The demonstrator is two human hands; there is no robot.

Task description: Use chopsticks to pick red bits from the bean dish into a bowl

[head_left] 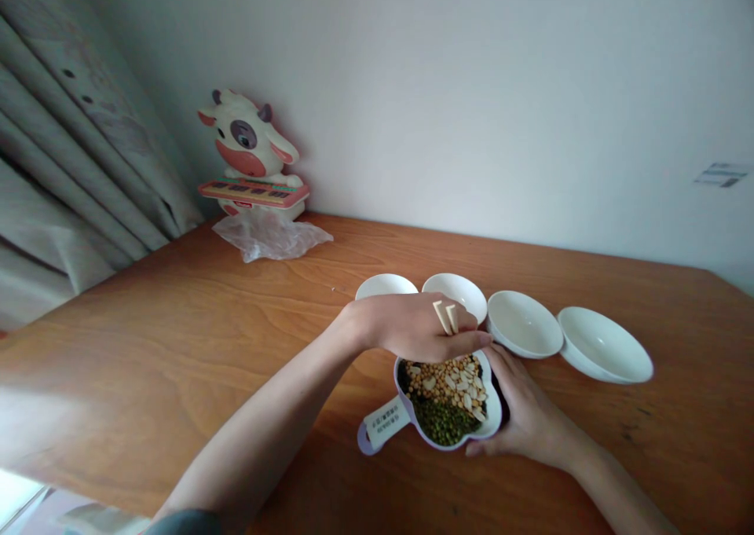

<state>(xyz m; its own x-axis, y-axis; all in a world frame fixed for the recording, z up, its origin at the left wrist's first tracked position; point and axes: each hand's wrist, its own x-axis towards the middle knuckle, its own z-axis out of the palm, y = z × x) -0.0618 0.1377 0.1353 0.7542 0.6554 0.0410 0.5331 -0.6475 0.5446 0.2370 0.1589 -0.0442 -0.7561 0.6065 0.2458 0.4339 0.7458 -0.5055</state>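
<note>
My left hand (pixel 415 327) is closed on a pair of pale chopsticks (pixel 446 317), whose upper ends stick up between the fingers. It hovers over a white and lilac handled container (pixel 386 423) filled with mixed beans (pixel 448 397): green, yellow, pale and dark ones. My right hand (pixel 527 409) cups the container's right side, fingers wrapped against its wall. Just behind stand several empty white bowls in a row: the first bowl (pixel 386 285), the second bowl (pixel 463 291), the third bowl (pixel 524 323) and the fourth bowl (pixel 606 345).
The wooden table (pixel 177 338) runs to a white wall. A cow toy with a keyboard (pixel 250 158) stands at the back left on a crumpled clear plastic bag (pixel 271 236). A grey curtain (pixel 71 142) hangs at the left.
</note>
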